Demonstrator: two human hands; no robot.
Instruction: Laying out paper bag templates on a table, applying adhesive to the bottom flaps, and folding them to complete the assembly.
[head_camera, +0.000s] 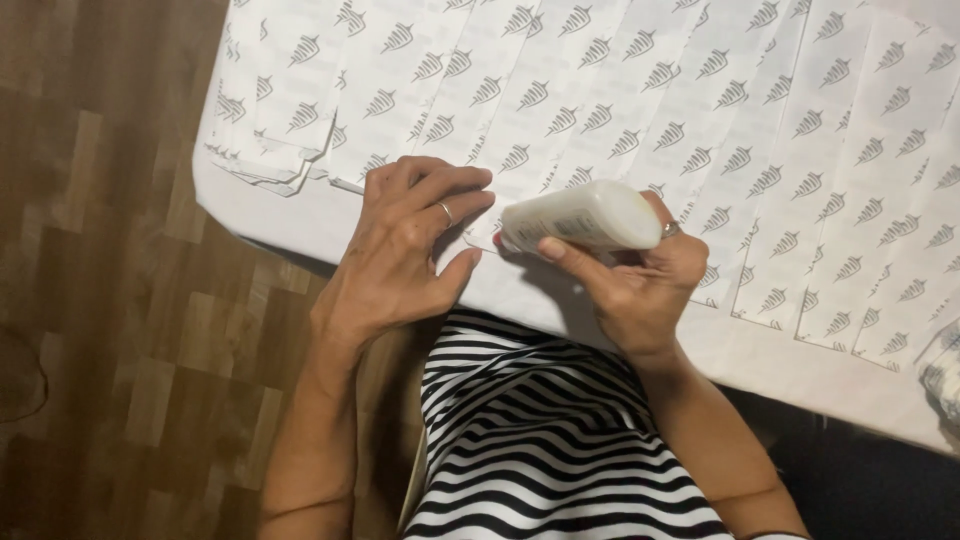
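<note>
Bottle gripped over patterned sheets

Bottle (580, 216), white and lying sideways, is clamped in the right hand (630, 280), its tip pointed at a paper edge near the table's front. That paper is pressed flat by the left hand (410, 250), fingers spread, nothing gripped. Sheets (700, 130) printed with grey leaf marks are spread across the table (320, 222); a small stack (275, 140) is seen at the left corner.

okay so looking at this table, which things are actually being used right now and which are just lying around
In use:
- right hand gripping the white plastic squeeze bottle
- left hand pressing flat on the white printed paper strips

Lying about:
- stack of folded printed paper pieces
- crinkled clear plastic item at the right edge
</note>
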